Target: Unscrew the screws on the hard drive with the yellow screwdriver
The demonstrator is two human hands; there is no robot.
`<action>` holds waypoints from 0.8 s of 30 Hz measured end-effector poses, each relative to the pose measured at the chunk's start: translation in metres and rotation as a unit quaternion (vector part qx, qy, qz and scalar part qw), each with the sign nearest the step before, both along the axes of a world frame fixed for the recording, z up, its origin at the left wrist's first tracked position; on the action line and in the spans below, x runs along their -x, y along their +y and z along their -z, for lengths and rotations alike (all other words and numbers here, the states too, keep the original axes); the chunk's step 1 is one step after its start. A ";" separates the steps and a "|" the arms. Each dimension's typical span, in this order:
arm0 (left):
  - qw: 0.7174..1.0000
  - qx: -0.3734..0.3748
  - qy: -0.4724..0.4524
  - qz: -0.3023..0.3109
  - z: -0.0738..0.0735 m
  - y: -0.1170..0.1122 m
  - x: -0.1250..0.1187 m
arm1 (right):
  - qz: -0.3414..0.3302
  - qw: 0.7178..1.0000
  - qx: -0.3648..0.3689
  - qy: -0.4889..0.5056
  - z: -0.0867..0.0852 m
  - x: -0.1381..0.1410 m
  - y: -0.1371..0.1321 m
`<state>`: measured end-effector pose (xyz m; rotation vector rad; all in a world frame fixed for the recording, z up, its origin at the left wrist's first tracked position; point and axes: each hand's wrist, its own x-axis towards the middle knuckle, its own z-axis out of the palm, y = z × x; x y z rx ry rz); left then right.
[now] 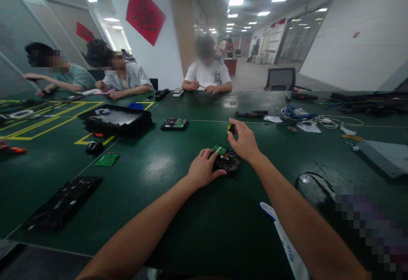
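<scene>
A black hard drive (230,163) lies on the table in front of me, with a small green circuit board (219,149) at its far left side. My left hand (203,167) grips the drive from the left, thumb along the near edge and fingers by the board. Between the fingertips of my right hand (245,140) is a screwdriver (230,128) with a yellow and black handle. It stands nearly upright, its shaft pointing down at the drive. Whether the tip sits in a screw is too small to tell.
Another hard drive (174,124) lies farther off, left of a black tray (117,118). A loose green board (107,159) and a flat black panel (63,203) lie to my left. Cables (334,121) and a grey box (379,156) lie right. Several people sit across.
</scene>
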<state>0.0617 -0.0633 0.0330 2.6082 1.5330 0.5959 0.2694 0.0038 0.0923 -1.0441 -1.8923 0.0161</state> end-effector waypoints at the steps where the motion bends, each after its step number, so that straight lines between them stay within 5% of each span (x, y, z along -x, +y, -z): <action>1: 1.000 0.000 0.000 0.001 0.000 0.000 0.000 | 0.002 1.000 0.002 0.003 0.000 0.000 0.000; 24: 1.000 -0.006 0.003 0.002 0.002 0.000 -0.001 | 0.006 1.000 0.004 0.023 0.001 -0.003 0.000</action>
